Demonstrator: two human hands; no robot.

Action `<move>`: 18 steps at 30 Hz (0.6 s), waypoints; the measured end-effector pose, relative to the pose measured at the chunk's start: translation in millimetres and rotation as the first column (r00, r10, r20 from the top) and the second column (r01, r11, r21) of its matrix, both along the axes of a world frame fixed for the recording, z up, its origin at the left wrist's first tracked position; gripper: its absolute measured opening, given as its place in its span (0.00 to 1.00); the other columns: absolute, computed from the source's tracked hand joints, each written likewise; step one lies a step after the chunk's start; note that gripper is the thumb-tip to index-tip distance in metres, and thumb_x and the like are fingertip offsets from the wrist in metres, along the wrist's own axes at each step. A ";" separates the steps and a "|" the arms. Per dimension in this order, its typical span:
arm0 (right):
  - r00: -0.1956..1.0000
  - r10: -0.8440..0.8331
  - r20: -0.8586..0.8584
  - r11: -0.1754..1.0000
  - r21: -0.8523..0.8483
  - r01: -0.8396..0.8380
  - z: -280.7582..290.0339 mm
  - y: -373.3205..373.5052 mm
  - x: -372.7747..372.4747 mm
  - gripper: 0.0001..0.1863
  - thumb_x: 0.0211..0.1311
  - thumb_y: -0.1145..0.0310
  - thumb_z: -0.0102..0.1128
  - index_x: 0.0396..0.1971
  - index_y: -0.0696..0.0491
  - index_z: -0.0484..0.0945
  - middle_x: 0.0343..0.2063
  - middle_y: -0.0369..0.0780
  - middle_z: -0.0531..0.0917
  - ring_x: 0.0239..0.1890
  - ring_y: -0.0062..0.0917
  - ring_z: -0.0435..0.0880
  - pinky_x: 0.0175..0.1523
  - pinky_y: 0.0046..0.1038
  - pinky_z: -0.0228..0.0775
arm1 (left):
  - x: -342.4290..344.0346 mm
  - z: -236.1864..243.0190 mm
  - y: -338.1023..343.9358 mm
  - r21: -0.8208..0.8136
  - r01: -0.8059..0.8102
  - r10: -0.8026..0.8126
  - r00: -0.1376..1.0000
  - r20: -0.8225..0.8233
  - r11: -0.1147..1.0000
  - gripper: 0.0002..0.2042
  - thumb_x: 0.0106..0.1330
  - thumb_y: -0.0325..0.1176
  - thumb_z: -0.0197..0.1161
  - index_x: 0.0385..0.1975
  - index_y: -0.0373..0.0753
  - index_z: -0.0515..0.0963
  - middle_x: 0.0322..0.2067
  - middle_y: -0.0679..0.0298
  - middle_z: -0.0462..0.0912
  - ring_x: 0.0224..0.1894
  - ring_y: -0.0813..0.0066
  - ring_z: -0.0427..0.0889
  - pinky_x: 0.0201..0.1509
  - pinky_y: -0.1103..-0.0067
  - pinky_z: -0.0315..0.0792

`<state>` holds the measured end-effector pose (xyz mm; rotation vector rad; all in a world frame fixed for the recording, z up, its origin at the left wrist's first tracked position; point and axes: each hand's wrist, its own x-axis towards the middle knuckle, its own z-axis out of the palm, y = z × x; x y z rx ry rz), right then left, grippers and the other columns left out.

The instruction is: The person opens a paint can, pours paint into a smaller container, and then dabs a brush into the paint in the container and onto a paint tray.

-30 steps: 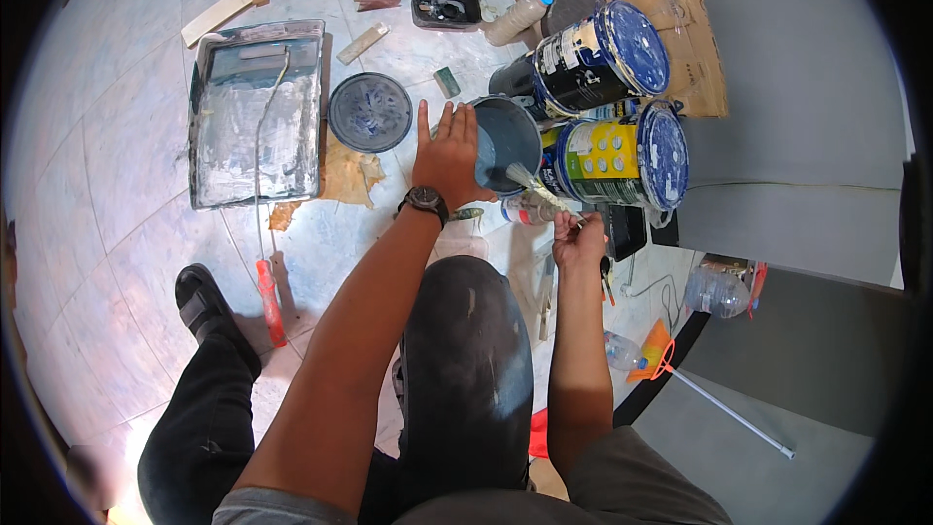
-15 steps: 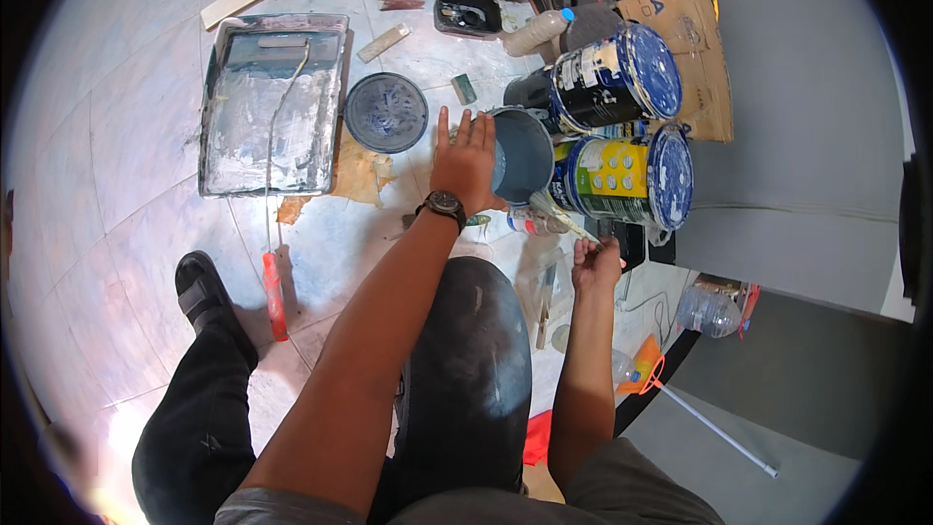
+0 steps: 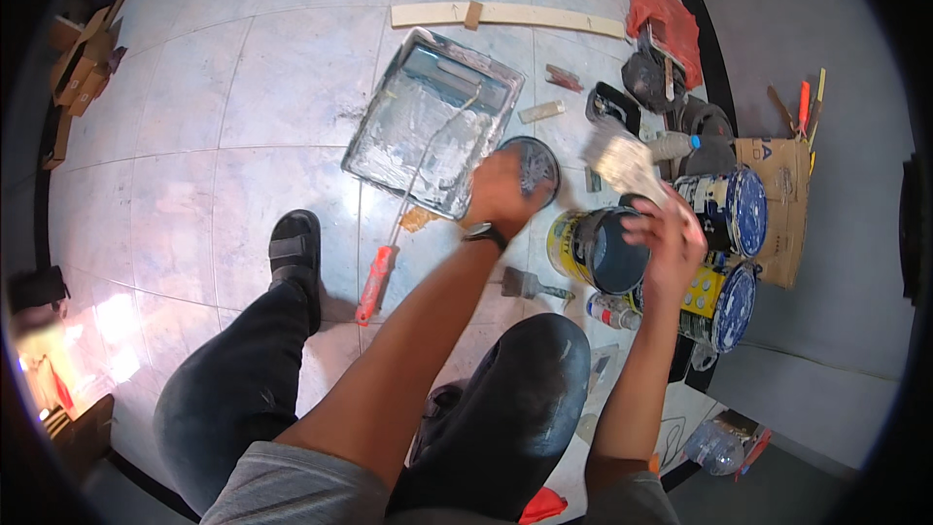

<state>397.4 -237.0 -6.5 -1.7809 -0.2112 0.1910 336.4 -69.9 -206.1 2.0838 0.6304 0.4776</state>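
Observation:
A wide paintbrush (image 3: 627, 163) with pale, paint-caked bristles is gripped in my right hand (image 3: 667, 248), raised above the open paint can (image 3: 566, 245). Grey-blue paint coats the inside of that can. My left hand (image 3: 501, 194), smeared by motion, reaches over the near left side of a round dark lid (image 3: 540, 170) streaked with paint. Its fingers overlap the lid's edge, but whether they grip it cannot be made out. A second, dark-bristled paintbrush (image 3: 522, 283) lies on the floor in front of the can.
A paint tray (image 3: 377, 175) with a red-handled roller (image 3: 374, 284) lies left of the lid. Two lidded paint buckets (image 3: 746, 212) (image 3: 734, 306) stand at the right by cardboard (image 3: 785, 204). A spray can (image 3: 612, 311) lies near my knee; a wooden strip (image 3: 535, 16) lies at the back.
My left hand has left the paint can's side and moved to the lid. My right hand has risen from low beside the buckets, bringing the brush up. The view has shifted leftward.

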 end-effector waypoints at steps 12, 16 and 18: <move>0.673 0.709 0.212 0.677 -0.474 -0.563 -131.0 262.9 28.2 0.11 0.65 0.66 0.64 0.41 0.57 0.84 0.25 0.47 0.84 0.27 0.36 0.85 0.37 0.37 0.77 | -148.1 -78.7 100.9 -0.205 -0.688 0.535 0.688 -0.491 0.696 0.41 0.48 0.59 0.80 0.49 0.29 0.74 0.43 0.51 0.81 0.45 0.58 0.82 0.47 0.66 0.75; 0.488 0.828 0.276 0.535 -0.652 -0.537 -169.8 304.7 16.3 0.10 0.63 0.67 0.60 0.34 0.59 0.81 0.34 0.53 0.84 0.40 0.52 0.84 0.46 0.49 0.76 | -150.1 -128.8 112.9 -0.622 -0.522 0.410 0.851 -0.329 0.584 0.23 0.62 0.47 0.73 0.38 0.27 0.80 0.31 0.55 0.87 0.34 0.69 0.87 0.37 0.77 0.78; 0.455 0.859 0.234 0.471 -0.709 -0.525 -201.1 301.8 5.9 0.09 0.63 0.67 0.59 0.34 0.59 0.81 0.36 0.53 0.84 0.40 0.52 0.84 0.46 0.48 0.76 | -146.7 -140.1 112.9 -0.648 -0.426 0.320 0.904 -0.283 0.631 0.12 0.70 0.33 0.65 0.31 0.27 0.82 0.31 0.55 0.88 0.32 0.73 0.88 0.35 0.80 0.78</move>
